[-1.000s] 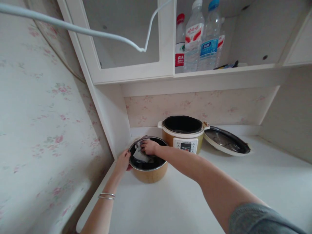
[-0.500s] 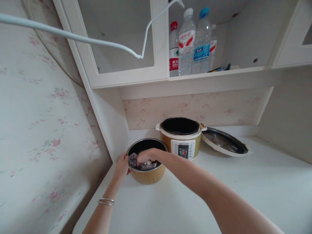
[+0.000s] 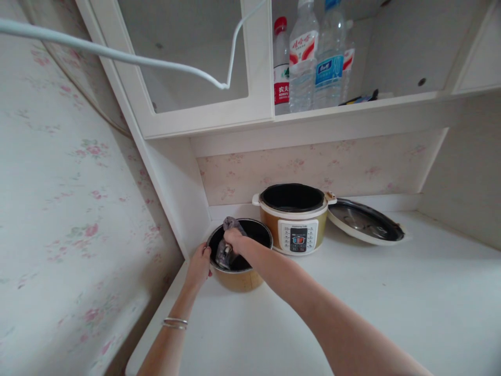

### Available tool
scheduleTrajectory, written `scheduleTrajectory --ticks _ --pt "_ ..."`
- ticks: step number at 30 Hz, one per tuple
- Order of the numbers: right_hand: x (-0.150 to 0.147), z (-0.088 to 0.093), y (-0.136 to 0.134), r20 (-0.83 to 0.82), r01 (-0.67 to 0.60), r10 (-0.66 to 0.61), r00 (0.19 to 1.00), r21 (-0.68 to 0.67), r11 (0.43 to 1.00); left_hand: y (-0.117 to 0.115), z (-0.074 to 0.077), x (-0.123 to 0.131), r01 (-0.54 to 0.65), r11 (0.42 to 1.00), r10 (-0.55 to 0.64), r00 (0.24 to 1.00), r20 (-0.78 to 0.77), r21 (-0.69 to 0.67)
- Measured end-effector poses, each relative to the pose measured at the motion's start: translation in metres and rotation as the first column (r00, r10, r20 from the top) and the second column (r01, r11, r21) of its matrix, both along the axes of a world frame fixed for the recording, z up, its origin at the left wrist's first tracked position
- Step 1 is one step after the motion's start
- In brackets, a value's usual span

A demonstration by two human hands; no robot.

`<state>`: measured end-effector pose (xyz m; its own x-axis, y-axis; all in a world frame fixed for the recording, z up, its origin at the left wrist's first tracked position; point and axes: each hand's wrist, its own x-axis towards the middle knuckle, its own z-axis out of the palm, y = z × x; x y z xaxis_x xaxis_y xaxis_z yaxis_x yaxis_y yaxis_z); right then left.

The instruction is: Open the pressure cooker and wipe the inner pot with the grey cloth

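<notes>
An inner cooking pot [image 3: 240, 282] with a dark inside and a tan outer wall stands on the white counter. My left hand [image 3: 200, 265] grips its rim at the left side. Inside the pot, my right hand [image 3: 234, 241] is closed on a bunched grey cloth [image 3: 225, 255], which lies against the inner left wall and sticks up at the far rim. Part of the cloth is hidden under my fingers. Just right of the pot is the gold-and-white electric cooker body [image 3: 299, 230], uncovered, its control panel facing me.
The cooker's lid [image 3: 366, 222] lies upturned on the counter [image 3: 352, 297], right of the cooker. Overhead, a cabinet shelf holds several plastic bottles [image 3: 303, 57]. A white rod [image 3: 156, 65] crosses the upper left, and a flowered wall [image 3: 78, 209] stands close on the left.
My right hand and the cloth have moved from the pot's near left part up along its inner left side toward the far rim. My left hand still holds the rim.
</notes>
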<state>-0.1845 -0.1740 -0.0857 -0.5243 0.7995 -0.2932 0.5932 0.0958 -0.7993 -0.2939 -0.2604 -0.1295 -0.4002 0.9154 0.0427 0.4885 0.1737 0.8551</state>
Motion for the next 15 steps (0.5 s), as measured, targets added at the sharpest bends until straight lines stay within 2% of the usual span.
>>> scheduleTrajectory --ticks 3,5,7,9,12,15 --pt "0.008 -0.002 -0.013 0.060 -0.150 0.152 0.987 -0.027 0.988 -0.002 0.002 -0.001 0.005 1.000 -0.005 1.000 -0.029 0.000" --pt "0.023 -0.002 -0.017 0.128 -0.291 0.295 0.947 -0.052 0.955 -0.002 0.003 -0.001 -0.001 1.000 0.001 1.000 -0.028 0.002" --pt "0.044 0.000 -0.012 0.238 -0.415 0.421 0.875 -0.075 0.907 -0.003 0.003 -0.002 -0.014 1.000 0.014 1.000 -0.021 0.003" --pt "0.066 0.002 0.000 0.386 -0.502 0.490 0.781 -0.078 0.861 -0.003 0.002 -0.002 -0.026 1.000 0.026 0.999 -0.024 0.001" --pt "0.088 -0.001 0.022 0.605 -0.589 0.471 0.642 -0.005 0.808 -0.002 0.002 -0.001 -0.010 1.000 0.011 0.999 -0.054 0.007" --pt "0.091 -0.017 0.035 0.747 -0.657 0.343 0.569 0.163 0.736 -0.002 0.004 0.002 0.028 0.999 -0.025 0.998 -0.059 0.044"
